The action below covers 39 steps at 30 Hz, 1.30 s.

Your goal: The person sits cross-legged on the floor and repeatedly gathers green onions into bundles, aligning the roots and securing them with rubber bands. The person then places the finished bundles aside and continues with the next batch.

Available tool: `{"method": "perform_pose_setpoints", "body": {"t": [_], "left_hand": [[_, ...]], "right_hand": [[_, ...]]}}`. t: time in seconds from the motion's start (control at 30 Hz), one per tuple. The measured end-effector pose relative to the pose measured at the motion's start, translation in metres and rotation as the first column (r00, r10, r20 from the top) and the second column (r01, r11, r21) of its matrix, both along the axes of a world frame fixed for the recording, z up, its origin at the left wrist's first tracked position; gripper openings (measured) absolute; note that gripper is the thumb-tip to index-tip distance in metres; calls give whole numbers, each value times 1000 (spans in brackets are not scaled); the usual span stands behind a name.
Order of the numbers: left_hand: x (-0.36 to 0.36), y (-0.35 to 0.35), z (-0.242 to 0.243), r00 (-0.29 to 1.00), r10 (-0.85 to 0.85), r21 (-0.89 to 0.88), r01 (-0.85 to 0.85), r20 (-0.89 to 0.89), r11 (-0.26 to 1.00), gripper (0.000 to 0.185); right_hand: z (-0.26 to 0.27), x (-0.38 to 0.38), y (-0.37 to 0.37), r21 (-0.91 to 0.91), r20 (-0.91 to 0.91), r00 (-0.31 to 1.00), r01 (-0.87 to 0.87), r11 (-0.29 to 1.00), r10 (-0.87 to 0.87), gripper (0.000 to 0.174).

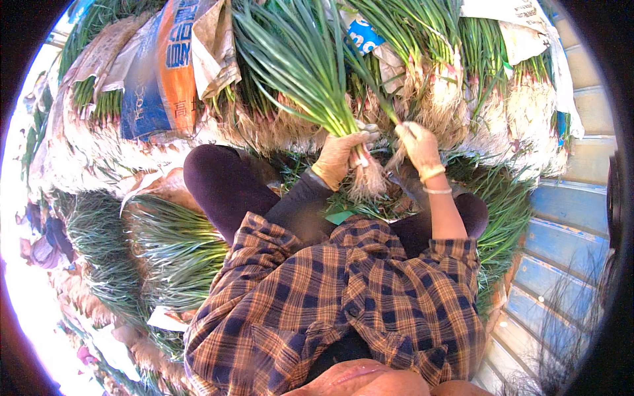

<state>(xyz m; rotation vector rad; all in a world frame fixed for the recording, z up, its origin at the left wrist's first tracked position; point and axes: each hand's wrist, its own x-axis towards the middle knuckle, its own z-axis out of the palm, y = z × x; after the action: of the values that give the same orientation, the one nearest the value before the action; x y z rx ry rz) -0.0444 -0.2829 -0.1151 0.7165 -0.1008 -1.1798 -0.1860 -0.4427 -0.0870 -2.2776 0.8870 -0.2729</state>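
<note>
My left hand (339, 153), in a light rubber-like glove, is closed round a bunch of green onions (317, 74) just above their pale roots. The leaves fan out away from me, and the roots hang below the fist. To its right my right hand (418, 146), also gloved and with a band at the wrist, pinches a thin green onion stalk (379, 94) near its root end. Its leaves slant up to the left, behind the bunch. The two hands are apart.
Rows of rooted green onions (441, 94) lie across the far side, partly under printed woven sacks (176, 64). More onions (178, 252) lie at the left, and green leaves (505, 222) at the right. A ribbed blue and tan metal wall (564, 237) bounds the right side. Loose leaves lie between my legs.
</note>
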Motion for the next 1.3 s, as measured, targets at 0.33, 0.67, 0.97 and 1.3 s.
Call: {"method": "perform_pose_setpoints", "body": {"t": [0.33, 0.67, 0.97, 1.3], "left_hand": [[-11, 2, 0, 984, -94, 87, 81, 150, 993, 14], [-12, 11, 22, 995, 64, 199, -79, 78, 977, 7], [32, -5, 78, 987, 57, -242, -19, 150, 970, 23], [38, -5, 24, 995, 96, -114, -98, -21, 989, 29]], "right_hand": [[6, 45, 22, 342, 99, 989, -137, 930, 109, 44], [-54, 19, 13, -433, -218, 963, 53, 900, -161, 28], [-13, 36, -58, -512, 66, 983, -112, 851, 170, 25], [6, 93, -65, -224, 219, 960, -125, 967, 175, 31]]}}
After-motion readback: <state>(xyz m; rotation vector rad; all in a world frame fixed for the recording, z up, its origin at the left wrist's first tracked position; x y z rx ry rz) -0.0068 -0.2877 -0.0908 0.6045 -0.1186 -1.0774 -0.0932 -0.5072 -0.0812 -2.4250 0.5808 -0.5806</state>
